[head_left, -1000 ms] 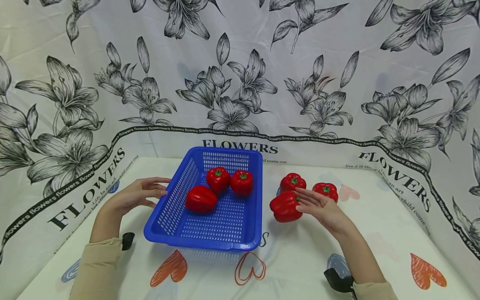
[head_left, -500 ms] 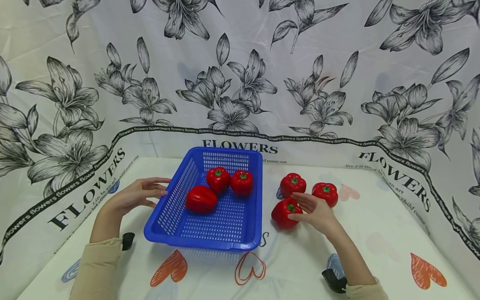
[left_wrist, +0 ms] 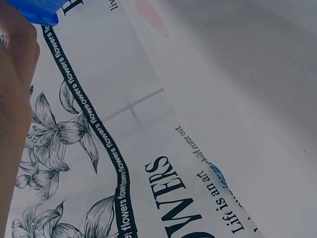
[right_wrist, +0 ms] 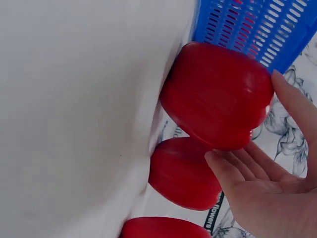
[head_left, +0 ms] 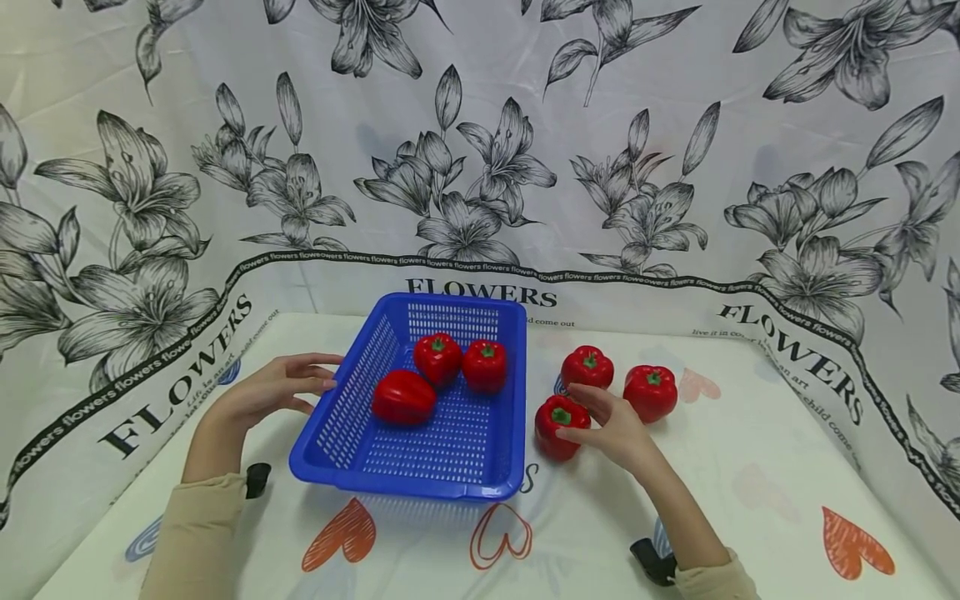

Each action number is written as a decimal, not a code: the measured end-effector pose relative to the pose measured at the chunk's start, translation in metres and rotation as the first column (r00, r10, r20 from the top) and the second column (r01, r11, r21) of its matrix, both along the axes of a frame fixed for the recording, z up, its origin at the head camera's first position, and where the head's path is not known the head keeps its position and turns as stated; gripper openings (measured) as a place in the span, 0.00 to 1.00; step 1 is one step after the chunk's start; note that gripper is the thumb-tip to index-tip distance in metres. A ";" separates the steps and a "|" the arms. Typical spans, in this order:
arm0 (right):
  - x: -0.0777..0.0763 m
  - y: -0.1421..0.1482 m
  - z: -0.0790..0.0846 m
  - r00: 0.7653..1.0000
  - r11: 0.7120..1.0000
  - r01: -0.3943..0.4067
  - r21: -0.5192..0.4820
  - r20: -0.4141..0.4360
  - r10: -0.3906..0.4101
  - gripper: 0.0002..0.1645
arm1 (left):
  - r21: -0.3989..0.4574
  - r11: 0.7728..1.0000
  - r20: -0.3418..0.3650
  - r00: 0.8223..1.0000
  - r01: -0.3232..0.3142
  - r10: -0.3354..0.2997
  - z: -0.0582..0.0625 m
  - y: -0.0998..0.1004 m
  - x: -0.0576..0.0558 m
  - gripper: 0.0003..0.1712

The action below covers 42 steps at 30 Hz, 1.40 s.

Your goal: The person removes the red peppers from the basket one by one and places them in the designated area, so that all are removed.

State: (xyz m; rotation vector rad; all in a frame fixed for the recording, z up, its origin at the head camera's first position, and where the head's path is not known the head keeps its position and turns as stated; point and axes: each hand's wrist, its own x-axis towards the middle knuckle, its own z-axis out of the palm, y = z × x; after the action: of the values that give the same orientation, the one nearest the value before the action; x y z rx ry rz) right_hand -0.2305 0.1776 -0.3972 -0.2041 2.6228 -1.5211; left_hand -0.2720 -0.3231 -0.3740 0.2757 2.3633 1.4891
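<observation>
My right hand pinches a red bell pepper near its top, thumb on the near side and fingers on the far side. That pepper stands upright on the cloth, stem up, just right of the blue basket. In the right wrist view, the gripped pepper fills the middle, close to the basket's mesh wall. My left hand is at the basket's left rim with fingers extended, fingertips at the edge. Inside the basket sit three peppers: one on its side, two upright.
Two more red peppers stand on the table behind and to the right of my right hand. A white cloth with heart prints covers the table. Behind it hangs a flower-patterned curtain.
The pepper in my right hand was lying on its side and now stands upright. Hand and pepper have shifted slightly left, toward the basket. My left hand and the basket stay put.
</observation>
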 end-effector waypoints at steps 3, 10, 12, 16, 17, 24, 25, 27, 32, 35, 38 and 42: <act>0.000 0.000 -0.002 1.000 1.000 -0.011 -0.005 0.004 0.011 0.44 | 0.000 1.000 -0.001 1.000 -0.004 0.004 0.001 0.000 0.000 0.35; -0.001 0.005 0.000 0.999 0.999 0.028 0.025 -0.016 -0.027 0.40 | 0.003 1.000 0.001 1.000 -0.003 0.003 0.002 0.001 0.001 0.35; -0.001 0.006 0.000 0.999 0.999 0.039 0.032 -0.016 -0.038 0.40 | 0.005 1.000 0.001 1.000 -0.006 0.006 0.001 0.001 0.001 0.35; 0.000 0.009 0.002 0.999 0.999 0.045 0.028 -0.007 -0.044 0.41 | 0.004 1.000 -0.001 1.000 -0.007 0.007 0.001 0.000 0.000 0.35; 0.000 0.009 0.002 0.999 0.999 0.042 0.026 -0.004 -0.042 0.41 | 0.002 1.000 -0.001 1.000 -0.006 0.006 0.001 0.000 0.000 0.35; 0.001 0.010 0.010 0.999 0.999 0.038 0.014 -0.026 -0.038 0.42 | -0.006 1.000 -0.002 1.000 -0.005 0.005 0.002 0.000 0.000 0.35; 0.001 0.009 0.011 0.999 0.999 0.044 0.013 -0.030 -0.044 0.42 | -0.007 1.000 -0.002 1.000 -0.005 0.005 0.002 0.000 0.000 0.35; 0.001 0.008 0.013 0.998 0.999 0.053 0.008 -0.032 -0.053 0.43 | -0.008 1.000 -0.001 1.000 -0.005 0.005 0.003 0.001 0.000 0.35; -0.001 0.002 0.015 0.997 0.997 0.067 -0.025 -0.020 -0.068 0.44 | -0.010 1.000 0.002 1.000 -0.002 0.002 0.003 0.001 0.000 0.36; -0.001 -0.005 0.016 0.997 0.997 0.069 -0.048 -0.018 -0.069 0.44 | -0.014 1.000 0.004 1.000 -0.001 0.002 0.002 0.001 0.000 0.36; -0.001 -0.013 0.019 0.997 0.996 0.072 -0.060 -0.014 -0.073 0.44 | -0.018 1.000 0.006 1.000 -0.004 0.004 0.002 0.001 0.000 0.36; 0.000 -0.027 0.023 0.997 0.996 0.069 -0.062 -0.024 -0.070 0.44 | -0.019 1.000 0.006 1.000 -0.006 0.006 0.001 0.001 0.000 0.36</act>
State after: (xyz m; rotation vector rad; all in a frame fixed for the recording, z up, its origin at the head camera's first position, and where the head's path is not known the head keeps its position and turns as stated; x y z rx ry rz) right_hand -0.2308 0.1508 -0.3745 -0.1394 2.6317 -1.6324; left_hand -0.2723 -0.3220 -0.3725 0.2594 2.3745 1.4676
